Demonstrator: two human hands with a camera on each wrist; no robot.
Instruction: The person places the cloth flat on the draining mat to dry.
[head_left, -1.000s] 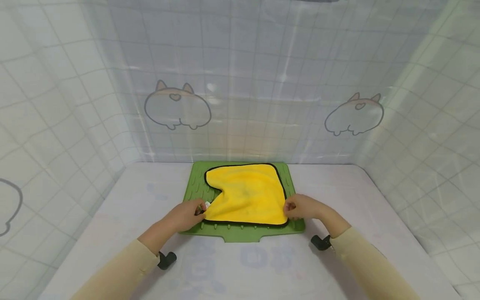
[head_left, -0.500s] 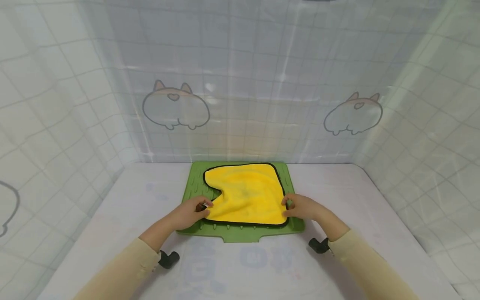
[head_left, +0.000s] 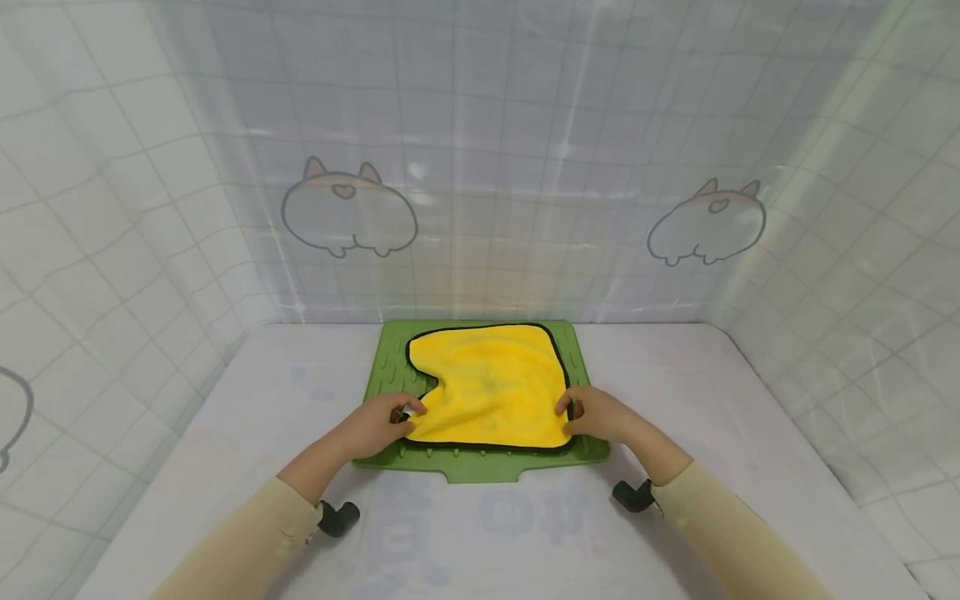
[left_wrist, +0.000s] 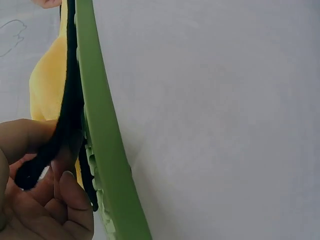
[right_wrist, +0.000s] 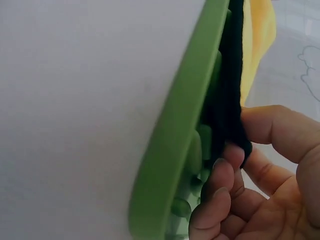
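A yellow cloth [head_left: 495,387] with a black edge lies spread over a green drying mat [head_left: 483,472]. Its left side folds inward in a notch, and some wrinkles run across its front part. My left hand [head_left: 375,423] pinches the cloth's near left corner; in the left wrist view the thumb lies on the yellow face and the fingers reach under the dark edge [left_wrist: 70,90]. At the near right, my right hand [head_left: 600,414] pinches the cloth's right edge. The right wrist view shows fingers [right_wrist: 220,175] curled beneath the dark border, just over the mat's raised ribs.
The mat sits on a pale table cover [head_left: 480,558] against a tiled-print back curtain [head_left: 495,167] with dog drawings. Similar side curtains stand left and right. A black wrist device [head_left: 339,519] shows under the left sleeve [head_left: 240,542], another [head_left: 633,496] under the right.
My left fingers have moved further onto the cloth's near left corner, hiding the white tag. My right fingertips have shifted slightly left over the right edge. Wrinkles at the front have deepened.
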